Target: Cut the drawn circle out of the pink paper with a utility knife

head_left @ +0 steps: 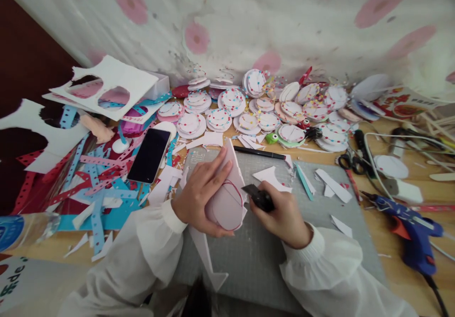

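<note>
My left hand grips a piece of white foam board marked with a red circle line, holding it tilted above the grey cutting mat. My right hand is closed round a black utility knife, and its tip meets the board's right edge. Both arms wear white sleeves. A strip of board hangs down below my left hand.
Several white discs with coloured dots are piled at the back. A black phone lies left of the mat among blue and red paper strips. Scissors and a blue glue gun lie on the right. A black pen rests behind the mat.
</note>
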Demonstrator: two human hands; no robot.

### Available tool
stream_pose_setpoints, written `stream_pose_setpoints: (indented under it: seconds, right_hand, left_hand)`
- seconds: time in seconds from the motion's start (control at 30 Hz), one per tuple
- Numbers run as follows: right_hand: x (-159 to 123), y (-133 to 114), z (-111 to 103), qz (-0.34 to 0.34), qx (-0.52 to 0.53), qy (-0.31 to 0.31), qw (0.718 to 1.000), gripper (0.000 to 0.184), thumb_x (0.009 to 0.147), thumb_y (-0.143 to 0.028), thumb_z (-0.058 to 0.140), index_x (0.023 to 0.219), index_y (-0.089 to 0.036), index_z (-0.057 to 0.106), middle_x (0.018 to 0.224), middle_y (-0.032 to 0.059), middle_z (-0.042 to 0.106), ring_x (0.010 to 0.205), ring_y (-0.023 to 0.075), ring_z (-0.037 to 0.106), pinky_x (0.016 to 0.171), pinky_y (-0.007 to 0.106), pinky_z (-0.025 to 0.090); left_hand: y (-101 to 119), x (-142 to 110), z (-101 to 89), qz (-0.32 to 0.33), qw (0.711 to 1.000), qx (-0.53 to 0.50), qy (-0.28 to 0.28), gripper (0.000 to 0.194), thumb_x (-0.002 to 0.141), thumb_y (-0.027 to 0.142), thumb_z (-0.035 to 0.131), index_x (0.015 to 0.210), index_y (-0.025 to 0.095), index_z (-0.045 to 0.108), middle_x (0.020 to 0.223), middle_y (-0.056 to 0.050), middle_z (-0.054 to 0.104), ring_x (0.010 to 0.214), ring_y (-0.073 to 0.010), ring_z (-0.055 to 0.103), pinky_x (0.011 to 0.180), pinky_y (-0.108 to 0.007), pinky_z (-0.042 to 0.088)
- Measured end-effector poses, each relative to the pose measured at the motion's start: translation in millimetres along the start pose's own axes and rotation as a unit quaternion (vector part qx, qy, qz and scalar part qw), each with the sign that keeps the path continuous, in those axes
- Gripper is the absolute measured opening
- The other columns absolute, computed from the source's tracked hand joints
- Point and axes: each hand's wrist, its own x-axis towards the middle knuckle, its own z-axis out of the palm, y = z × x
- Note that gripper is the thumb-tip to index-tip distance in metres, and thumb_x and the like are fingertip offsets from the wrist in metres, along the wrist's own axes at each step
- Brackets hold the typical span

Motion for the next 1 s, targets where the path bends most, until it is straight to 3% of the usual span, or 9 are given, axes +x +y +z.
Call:
stream_pose_setpoints:
  seconds: [0.27,0.43,1.0]
  right_hand:
    - [0.8,-2.8,0.7,-0.049,-0.028,0.049,0.997,0.015,0.079,-0.02,0.058,0.078,-0.024,0.044,0.054,-0.0079,0.048,0.043,0.0095,0.046,0.046,0.02,0.033]
    - [2.1,-4.0,2.2,-0.041,-0.045,0.073,0.995,0.014,0.08,-0.021,0.058,0.078,-0.024,0.044,0.054,-0.0073,0.05,0.043,0.01,0.046,0.045,0.02,0.033]
    - [1.4,-11.2,6.2,-0.004,-0.011,0.037,0.999,0.016,0.077,-0.019,0.053,0.071,-0.024,0.039,0.051,-0.0077,0.04,0.042,0.0094,0.035,0.044,0.021,0.028]
  left_hand:
    - [8.8,2.0,-2.3,-0.018,0.999,-0.044,0.001,0.129,0.056,0.079,0.063,0.153,0.011,0.012,0.157,-0.027,0.012,0.142,-0.0463,0.022,0.108,-0.058,0.025]
    - [9.6,2.6,-1.7,-0.022,0.998,-0.066,0.004,0.129,0.056,0.08,0.063,0.153,0.012,0.013,0.157,-0.026,0.012,0.142,-0.0453,0.022,0.109,-0.058,0.025]
    - [9.2,7.2,-3.9,-0.038,0.993,-0.11,-0.018,0.119,0.062,0.079,0.06,0.154,0.019,0.014,0.158,-0.023,0.014,0.141,-0.0446,0.024,0.109,-0.061,0.024]
